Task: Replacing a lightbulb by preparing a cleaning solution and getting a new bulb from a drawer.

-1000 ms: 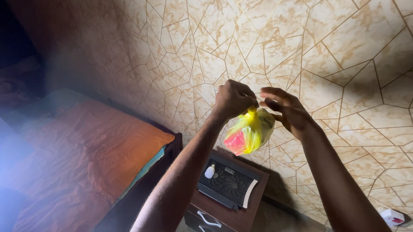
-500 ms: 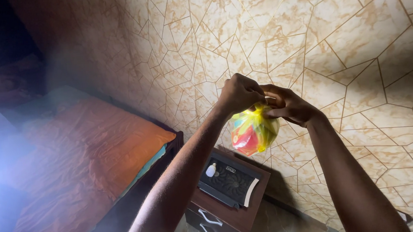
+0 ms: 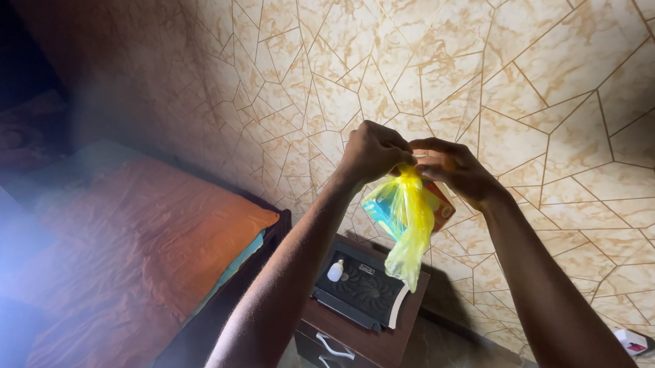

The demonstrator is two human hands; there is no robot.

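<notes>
Both hands are pinching the top of a yellow bag (image 3: 409,224), the left hand (image 3: 372,151) closed on it and the right hand (image 3: 451,168) gripping beside it, held up against the patterned wall (image 3: 535,51). The bag is hanging slack and drawn out, while a colourful box (image 3: 439,202) is showing behind it, so the bag looks partly undone. Below, a nightstand (image 3: 371,336) is standing beside the bed (image 3: 138,246).

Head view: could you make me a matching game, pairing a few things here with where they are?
Things:
1. bag
2. bulb
3. sheet
4. small box

Places:
A. on the floor by the wall
B. spread over the bed
C. hanging from both hands
D. on the nightstand

Pairs: 1-C, 2-D, 3-B, 4-A
</notes>
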